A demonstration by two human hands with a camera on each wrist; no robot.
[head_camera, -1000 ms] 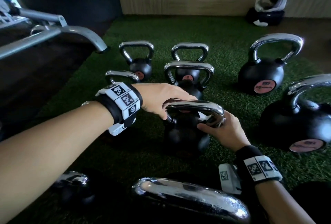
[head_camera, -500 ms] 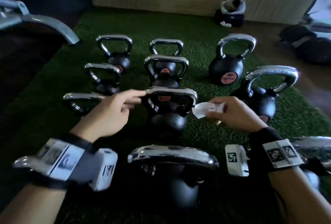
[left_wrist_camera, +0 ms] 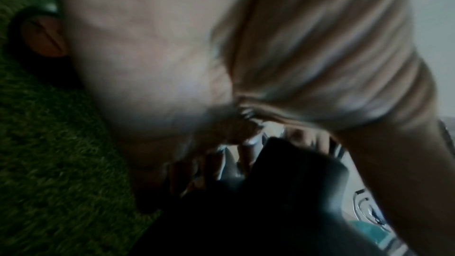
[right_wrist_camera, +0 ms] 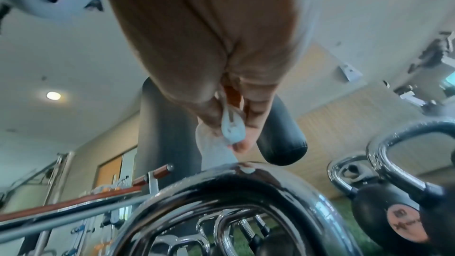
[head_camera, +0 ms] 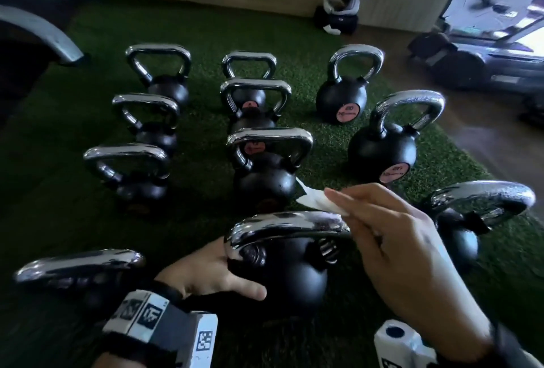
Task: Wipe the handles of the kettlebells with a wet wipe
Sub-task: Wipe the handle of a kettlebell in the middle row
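The nearest black kettlebell (head_camera: 291, 276) stands on the turf, and its chrome handle (head_camera: 282, 224) runs left to right. My left hand (head_camera: 206, 275) holds its left side. The thumb lies across the front of the ball and the fingers are hidden behind it. My right hand (head_camera: 388, 235) pinches a folded white wet wipe (head_camera: 316, 201) just above the handle's right end. In the right wrist view the wipe (right_wrist_camera: 231, 133) hangs from the fingertips (right_wrist_camera: 242, 146) right over the handle (right_wrist_camera: 221, 180). The left wrist view is blurred and shows my left hand (left_wrist_camera: 160, 65) against the dark ball (left_wrist_camera: 275, 192).
Several more chrome-handled kettlebells (head_camera: 266, 143) stand in rows on the green turf (head_camera: 200, 129), with one close at the left (head_camera: 79, 264) and one at the right (head_camera: 482, 199). A metal machine leg (head_camera: 38, 31) lies at far left, a bag (head_camera: 338, 14) by the wall.
Both hands left the middle kettlebell and came back to the nearest one. The left hand now holds its left side, and the right hand brought the wipe over its handle.
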